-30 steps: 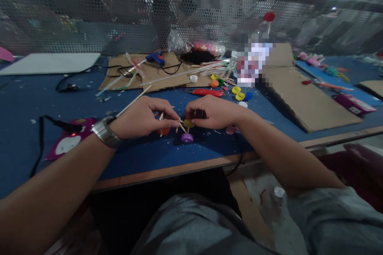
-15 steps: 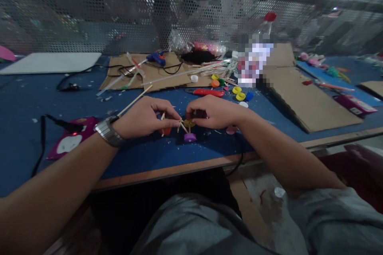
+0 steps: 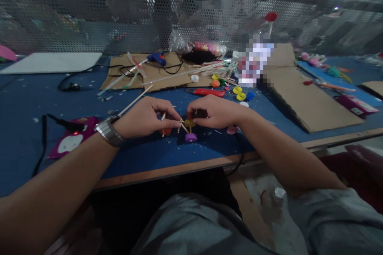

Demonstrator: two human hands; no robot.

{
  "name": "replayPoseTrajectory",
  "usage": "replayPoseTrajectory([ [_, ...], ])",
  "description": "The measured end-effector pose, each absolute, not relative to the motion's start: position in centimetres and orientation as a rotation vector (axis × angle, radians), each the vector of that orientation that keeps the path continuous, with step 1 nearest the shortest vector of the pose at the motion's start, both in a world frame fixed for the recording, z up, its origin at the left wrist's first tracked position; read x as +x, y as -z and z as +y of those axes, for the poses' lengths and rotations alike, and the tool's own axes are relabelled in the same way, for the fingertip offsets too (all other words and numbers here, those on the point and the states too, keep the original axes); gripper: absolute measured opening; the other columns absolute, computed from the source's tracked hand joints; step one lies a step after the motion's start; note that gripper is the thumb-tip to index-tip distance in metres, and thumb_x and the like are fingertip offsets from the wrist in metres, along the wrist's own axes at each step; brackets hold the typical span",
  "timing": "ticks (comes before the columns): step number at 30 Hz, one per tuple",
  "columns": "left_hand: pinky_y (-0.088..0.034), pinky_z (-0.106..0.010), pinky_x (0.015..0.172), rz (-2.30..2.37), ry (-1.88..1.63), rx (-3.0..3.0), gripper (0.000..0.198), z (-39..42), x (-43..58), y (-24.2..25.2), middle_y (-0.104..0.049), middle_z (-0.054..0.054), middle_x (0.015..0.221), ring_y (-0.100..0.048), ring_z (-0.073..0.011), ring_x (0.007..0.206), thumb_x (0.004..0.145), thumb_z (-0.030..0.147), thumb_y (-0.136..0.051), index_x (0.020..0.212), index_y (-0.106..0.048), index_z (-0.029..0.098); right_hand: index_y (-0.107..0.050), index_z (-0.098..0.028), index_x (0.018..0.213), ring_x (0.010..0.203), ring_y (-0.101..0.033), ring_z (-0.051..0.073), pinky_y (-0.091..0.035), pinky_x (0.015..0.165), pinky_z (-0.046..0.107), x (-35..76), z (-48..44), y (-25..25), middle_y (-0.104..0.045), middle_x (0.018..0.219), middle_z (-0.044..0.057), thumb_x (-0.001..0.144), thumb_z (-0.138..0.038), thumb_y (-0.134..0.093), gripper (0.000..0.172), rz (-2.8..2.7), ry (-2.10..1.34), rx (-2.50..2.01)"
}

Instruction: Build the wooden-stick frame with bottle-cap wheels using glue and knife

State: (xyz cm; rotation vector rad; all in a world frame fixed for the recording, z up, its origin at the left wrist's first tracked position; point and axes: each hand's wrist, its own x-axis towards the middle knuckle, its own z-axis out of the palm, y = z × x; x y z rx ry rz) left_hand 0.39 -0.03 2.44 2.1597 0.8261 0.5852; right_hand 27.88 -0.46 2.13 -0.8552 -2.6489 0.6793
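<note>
Thin wooden sticks (image 3: 184,126) are joined to bottle caps in a small frame between my two hands. Thumb and forefinger of my left hand (image 3: 146,117) pinch the sticks. My right hand (image 3: 214,111) has its fingers closed at the other side of the frame, by a yellow cap (image 3: 189,123); its fingertips are partly hidden. A purple cap (image 3: 190,138) sits at the near end of the sticks. Under my left fingers an orange-red cap (image 3: 165,131) shows in part. One long stick (image 3: 136,101) sticks out behind my left wrist.
A red utility knife (image 3: 208,93) lies beyond my hands, with loose yellow caps (image 3: 241,96) to its right. Farther back, a blue glue gun (image 3: 157,58) rests on cardboard (image 3: 167,72). A purple box with a cable (image 3: 73,137) is at left, and a cardboard sheet (image 3: 314,99) at right.
</note>
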Motion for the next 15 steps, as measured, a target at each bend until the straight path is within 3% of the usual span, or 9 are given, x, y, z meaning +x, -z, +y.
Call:
replayPoseTrajectory([
  [5, -0.051, -0.026, 0.068, 0.816, -0.606, 2.22, 0.025, 0.13, 0.34, -2.36, -0.082, -0.004, 0.082, -0.071, -0.0169, 0.074, 0.084, 0.046, -0.091, 0.09, -0.089, 0.022, -0.073, -0.019, 0.105, 0.08, -0.065, 0.016, -0.047, 0.076, 0.028, 28.0, -0.46, -2.2, -0.08, 0.101, 0.005, 0.094, -0.018, -0.068, 0.012, -2.646, -0.692, -0.848],
  [15, -0.049, -0.027, 0.069, 0.823, -0.606, 2.221, 0.022, 0.19, 0.29, -2.25, -0.082, -0.003, 0.08, -0.07, -0.0161, 0.073, 0.084, 0.045, -0.091, 0.088, -0.089, 0.023, -0.073, -0.018, 0.107, 0.081, -0.067, 0.016, -0.048, 0.076, 0.028, 28.08, -0.38, -2.43, -0.079, 0.1, 0.005, 0.095, -0.02, -0.067, 0.013, -2.643, -0.739, -0.891],
])
